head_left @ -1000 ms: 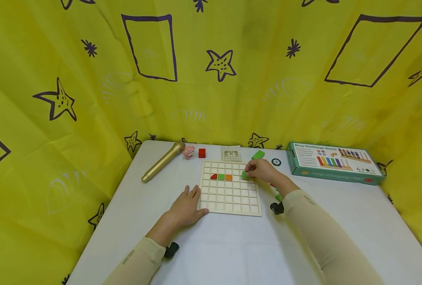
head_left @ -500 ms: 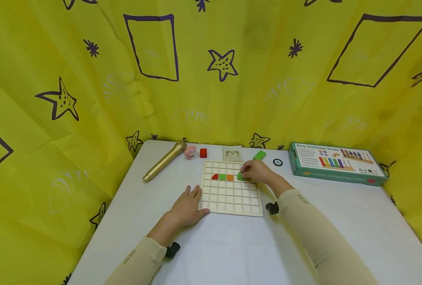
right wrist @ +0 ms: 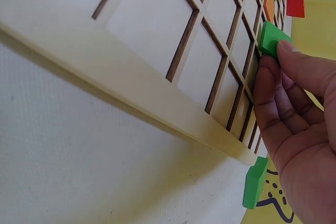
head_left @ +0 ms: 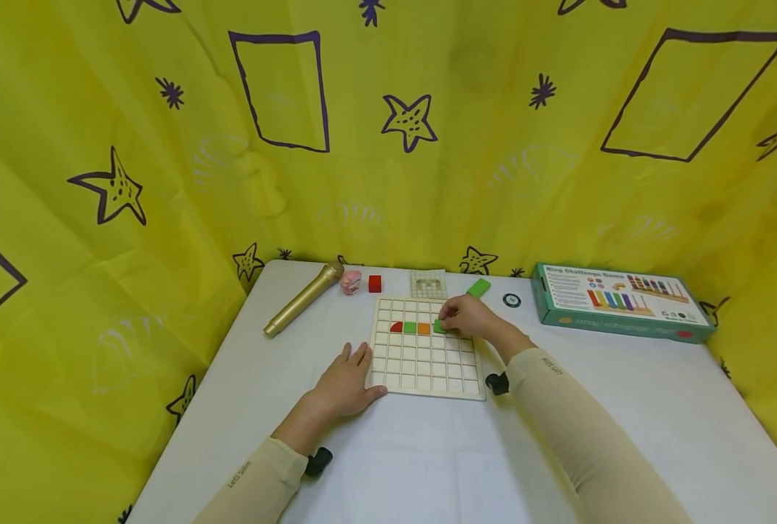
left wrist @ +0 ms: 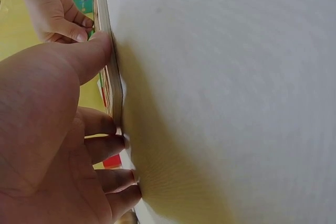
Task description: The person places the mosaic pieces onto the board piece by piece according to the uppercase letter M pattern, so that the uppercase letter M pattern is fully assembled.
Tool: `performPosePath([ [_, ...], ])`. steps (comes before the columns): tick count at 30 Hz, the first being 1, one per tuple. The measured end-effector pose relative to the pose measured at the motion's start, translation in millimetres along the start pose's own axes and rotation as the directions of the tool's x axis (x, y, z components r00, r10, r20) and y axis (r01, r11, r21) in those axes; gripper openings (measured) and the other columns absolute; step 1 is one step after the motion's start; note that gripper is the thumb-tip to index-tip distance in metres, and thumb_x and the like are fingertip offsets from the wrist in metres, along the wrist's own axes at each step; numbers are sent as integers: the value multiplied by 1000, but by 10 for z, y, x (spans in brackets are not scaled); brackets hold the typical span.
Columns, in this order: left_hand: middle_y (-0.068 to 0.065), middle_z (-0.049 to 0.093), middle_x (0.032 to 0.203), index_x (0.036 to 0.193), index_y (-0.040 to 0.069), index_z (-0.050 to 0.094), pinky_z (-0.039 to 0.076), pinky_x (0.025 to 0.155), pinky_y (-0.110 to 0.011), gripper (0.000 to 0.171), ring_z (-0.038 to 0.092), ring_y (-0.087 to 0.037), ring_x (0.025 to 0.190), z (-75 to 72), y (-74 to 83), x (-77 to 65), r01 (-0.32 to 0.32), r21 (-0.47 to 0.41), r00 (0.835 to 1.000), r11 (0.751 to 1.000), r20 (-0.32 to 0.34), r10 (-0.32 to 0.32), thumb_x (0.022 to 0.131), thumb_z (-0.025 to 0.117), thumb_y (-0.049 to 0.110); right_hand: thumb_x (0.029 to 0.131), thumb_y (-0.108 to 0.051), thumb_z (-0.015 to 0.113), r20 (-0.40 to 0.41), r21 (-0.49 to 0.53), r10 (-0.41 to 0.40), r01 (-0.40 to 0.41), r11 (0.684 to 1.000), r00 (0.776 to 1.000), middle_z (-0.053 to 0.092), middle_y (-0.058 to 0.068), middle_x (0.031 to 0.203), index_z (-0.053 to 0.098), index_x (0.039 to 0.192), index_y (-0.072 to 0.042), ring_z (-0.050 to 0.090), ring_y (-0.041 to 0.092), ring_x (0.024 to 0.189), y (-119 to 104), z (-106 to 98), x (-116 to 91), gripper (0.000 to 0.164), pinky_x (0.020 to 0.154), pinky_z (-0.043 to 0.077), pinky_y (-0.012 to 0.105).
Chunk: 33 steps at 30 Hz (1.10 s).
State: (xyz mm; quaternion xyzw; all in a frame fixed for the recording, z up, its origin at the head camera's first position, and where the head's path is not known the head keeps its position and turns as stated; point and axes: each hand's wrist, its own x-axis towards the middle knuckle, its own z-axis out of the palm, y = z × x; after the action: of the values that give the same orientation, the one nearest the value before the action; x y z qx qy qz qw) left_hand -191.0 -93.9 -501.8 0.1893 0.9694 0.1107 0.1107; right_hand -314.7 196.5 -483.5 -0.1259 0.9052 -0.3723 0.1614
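Observation:
A pale grid board [head_left: 427,367] lies on the white table. In one of its rows sit a red rounded piece [head_left: 397,327], a green square [head_left: 411,328] and an orange square [head_left: 424,329]. My right hand [head_left: 470,317] pinches a green block [right wrist: 269,39] between thumb and fingertips, slightly tilted, at the cell right of the orange square. My left hand [head_left: 341,383] rests at the board's left edge with fingers spread; its thumb [left wrist: 97,51] touches the near corner.
Behind the board are a pattern card [head_left: 429,284], a red block [head_left: 375,284], a small pink figure [head_left: 351,282] and a gold microphone [head_left: 304,299]. To the right are a loose green block [head_left: 478,288], a round disc [head_left: 511,300] and a Ring Challenge Game box [head_left: 624,302].
My right hand has moved left over the board with the green block, bringing it close beside the orange square. The left hand has stayed at the board's edge.

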Motion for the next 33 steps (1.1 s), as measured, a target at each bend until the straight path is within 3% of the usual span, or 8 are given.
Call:
performPosePath([
  [11, -19, 30, 161, 153, -5, 35, 27, 118, -49, 86, 22, -47, 147, 10, 7, -5, -2, 1, 1000, 1000, -5, 2, 96, 60, 54, 93, -7, 73, 20, -4, -2, 2, 1000, 1000, 66, 4, 86, 70, 96, -2, 56, 18, 78, -34, 29, 1, 7, 68, 48, 29],
  [25, -19, 31, 161, 153, -5, 35, 26, 118, -50, 86, 23, -48, 147, 6, -4, -8, -16, 20, 1000, 1000, -11, 16, 96, 59, 55, 93, -13, 74, 29, -99, -16, 19, 995, 999, 68, 1, 91, 74, 94, -9, 57, 18, 84, -7, 67, 33, 4, 76, 48, 33],
  [33, -20, 31, 160, 153, -6, 35, 27, 118, -51, 86, 23, -49, 146, 5, -3, -5, -14, 8, 1000, 1000, -10, 15, 96, 61, 54, 94, -13, 73, 20, -92, -8, 10, 996, 1000, 69, 2, 94, 74, 95, -9, 58, 19, 86, -2, 90, 19, 4, 79, 50, 34],
])
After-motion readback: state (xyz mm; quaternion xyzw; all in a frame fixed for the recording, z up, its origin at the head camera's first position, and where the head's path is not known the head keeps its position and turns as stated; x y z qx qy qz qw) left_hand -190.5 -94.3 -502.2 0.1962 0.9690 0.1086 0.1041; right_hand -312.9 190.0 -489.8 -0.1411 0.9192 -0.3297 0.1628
